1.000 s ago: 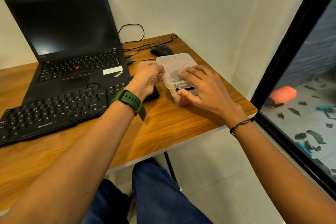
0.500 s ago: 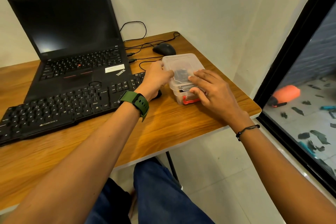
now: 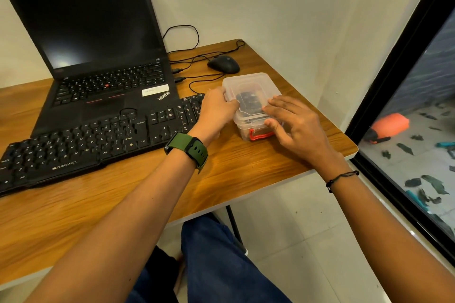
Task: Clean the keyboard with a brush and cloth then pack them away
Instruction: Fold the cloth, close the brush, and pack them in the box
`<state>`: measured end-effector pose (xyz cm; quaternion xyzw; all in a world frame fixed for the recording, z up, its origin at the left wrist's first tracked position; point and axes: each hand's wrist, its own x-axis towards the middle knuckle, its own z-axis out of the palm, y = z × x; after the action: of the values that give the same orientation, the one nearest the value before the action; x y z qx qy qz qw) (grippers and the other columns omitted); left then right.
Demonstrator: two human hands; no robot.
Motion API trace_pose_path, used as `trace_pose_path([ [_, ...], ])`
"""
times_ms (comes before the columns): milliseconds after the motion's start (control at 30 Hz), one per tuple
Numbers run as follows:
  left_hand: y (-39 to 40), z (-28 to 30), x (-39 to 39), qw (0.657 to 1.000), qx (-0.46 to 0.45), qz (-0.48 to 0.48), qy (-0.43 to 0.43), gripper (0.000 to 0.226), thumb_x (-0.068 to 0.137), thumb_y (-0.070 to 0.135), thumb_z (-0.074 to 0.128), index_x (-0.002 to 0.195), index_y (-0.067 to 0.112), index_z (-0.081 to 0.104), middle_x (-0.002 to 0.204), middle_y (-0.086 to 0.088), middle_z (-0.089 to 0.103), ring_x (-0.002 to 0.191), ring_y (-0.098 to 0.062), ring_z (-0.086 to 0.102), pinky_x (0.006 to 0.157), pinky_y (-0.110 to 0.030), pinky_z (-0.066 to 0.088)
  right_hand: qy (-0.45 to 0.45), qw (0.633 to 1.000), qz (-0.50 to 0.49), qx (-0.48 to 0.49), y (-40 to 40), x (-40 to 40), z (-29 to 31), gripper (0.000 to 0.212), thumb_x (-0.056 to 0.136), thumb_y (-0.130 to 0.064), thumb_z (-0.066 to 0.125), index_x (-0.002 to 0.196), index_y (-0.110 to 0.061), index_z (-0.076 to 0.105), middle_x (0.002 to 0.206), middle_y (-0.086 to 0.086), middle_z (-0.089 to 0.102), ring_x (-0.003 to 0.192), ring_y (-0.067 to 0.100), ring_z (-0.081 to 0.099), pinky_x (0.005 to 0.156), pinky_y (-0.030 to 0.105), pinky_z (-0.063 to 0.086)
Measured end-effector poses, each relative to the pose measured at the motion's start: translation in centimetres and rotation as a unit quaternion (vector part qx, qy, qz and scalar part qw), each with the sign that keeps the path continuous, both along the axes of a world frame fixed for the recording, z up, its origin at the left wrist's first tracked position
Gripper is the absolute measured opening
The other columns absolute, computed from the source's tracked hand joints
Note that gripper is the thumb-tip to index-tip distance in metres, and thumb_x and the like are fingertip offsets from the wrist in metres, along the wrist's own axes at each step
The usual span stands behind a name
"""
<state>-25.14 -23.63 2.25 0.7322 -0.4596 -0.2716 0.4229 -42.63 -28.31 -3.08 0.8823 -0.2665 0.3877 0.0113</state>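
Left hand [image 3: 218,112] clasping box [image 3: 251,86] side; right hand [image 3: 291,125] flat, pressing lid. Risk: uneven pressure, box skidding off tabletop [image 3: 246,167] edge.

1 head-worn wide-angle camera looks forward and down from above the seated person, close over the wooden table [image 3: 147,204]. It faces the wall corner; edges look slightly warped, perhaps from the lens.

Laptop [image 3: 98,56], mouse [image 3: 224,64], wooden desk [image 3: 246,167]

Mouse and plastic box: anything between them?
Head view: only bare wood between the mouse and the plastic box; the black cable runs just left of that stretch.
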Motion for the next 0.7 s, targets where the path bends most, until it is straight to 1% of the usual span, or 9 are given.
trace_pose_path([
  [67, 0.2, 0.2, -0.1, 0.999, 0.016, -0.005, 0.052, 0.03, 0.09, 0.012, 0.053, 0.119, 0.015, 0.051, 0.104, -0.006, 0.061, 0.083, -0.018, 0.058, 0.064, -0.03, 0.048, 0.0, 1.0, 0.01, 0.006, -0.1, -0.2, 0.0, 0.035, 0.088, -0.027, 0.052, 0.108, -0.003, 0.067, 0.111, 0.016, 0.066, 0.111, 0.028, 0.059, 0.096, 0.035, 0.045],
  [133, 0.6, 0.4, -0.3, 0.996, 0.03, -0.013, 0.085, 0.025, 0.092, 0.012, 0.051, 0.116, 0.017, 0.049, 0.097, -0.007, 0.061, 0.066, -0.014, 0.053, 0.053, -0.025, 0.042, -0.002, 1.0, 0.021, 0.009, -0.2, -0.4, 0.1, 0.035, 0.088, -0.027, 0.053, 0.108, -0.002, 0.067, 0.111, 0.016, 0.067, 0.11, 0.028, 0.059, 0.096, 0.037, 0.047],
  [233, 0.9, 0.7, -0.3, 0.993, 0.049, -0.017, 0.11, 0.011, 0.093, 0.013, 0.048, 0.102, 0.017, 0.043, 0.086, -0.014, 0.061, 0.055, -0.015, 0.049, 0.048, -0.025, 0.04, -0.008, 0.999, 0.031, 0.001, -0.4, -0.5, 0.3, 0.034, 0.087, -0.026, 0.053, 0.106, -0.001, 0.068, 0.109, 0.017, 0.067, 0.108, 0.029, 0.06, 0.095, 0.037, 0.046],
  [367, 0.9, 0.7, -0.3, 0.991, 0.048, -0.013, 0.123, 0.007, 0.095, 0.014, 0.047, 0.099, 0.015, 0.042, 0.075, -0.013, 0.057, 0.05, -0.014, 0.045, 0.045, -0.024, 0.035, -0.009, 1.0, 0.03, 0.003, -0.3, -0.4, 0.2, 0.034, 0.087, -0.025, 0.054, 0.106, -0.001, 0.067, 0.109, 0.017, 0.067, 0.107, 0.029, 0.061, 0.095, 0.036, 0.045],
  [467, 0.9, 0.5, -0.3, 0.99, 0.041, -0.008, 0.132, 0.007, 0.095, 0.016, 0.048, 0.101, 0.014, 0.045, 0.072, -0.011, 0.056, 0.049, -0.013, 0.043, 0.044, -0.024, 0.034, 0.013, 0.999, 0.049, 0.013, -0.6, -0.8, 0.5, 0.037, 0.086, -0.029, 0.055, 0.108, -0.001, 0.066, 0.112, 0.017, 0.066, 0.11, 0.028, 0.059, 0.096, 0.037, 0.045],
  [567, 1.0, 0.5, -0.3, 0.991, 0.038, -0.024, 0.123, 0.016, 0.095, 0.018, 0.048, 0.11, 0.013, 0.048, 0.076, -0.009, 0.057, 0.053, -0.012, 0.044, 0.046, -0.022, 0.036, 0.052, 0.996, 0.067, 0.012, -1.0, -1.5, 1.1, 0.041, 0.084, -0.032, 0.056, 0.11, -0.001, 0.064, 0.115, 0.016, 0.064, 0.112, 0.027, 0.058, 0.098, 0.036, 0.044],
  [700, 1.0, 0.2, -0.6, 0.995, 0.036, -0.039, 0.08, 0.03, 0.096, 0.021, 0.047, 0.123, 0.009, 0.05, 0.093, -0.008, 0.06, 0.061, -0.011, 0.046, 0.051, -0.02, 0.039, 0.043, 0.997, 0.069, 0.016, -1.1, -1.5, 1.0, 0.038, 0.085, -0.029, 0.057, 0.109, 0.001, 0.062, 0.113, 0.017, 0.064, 0.109, 0.028, 0.059, 0.094, 0.037, 0.049],
])
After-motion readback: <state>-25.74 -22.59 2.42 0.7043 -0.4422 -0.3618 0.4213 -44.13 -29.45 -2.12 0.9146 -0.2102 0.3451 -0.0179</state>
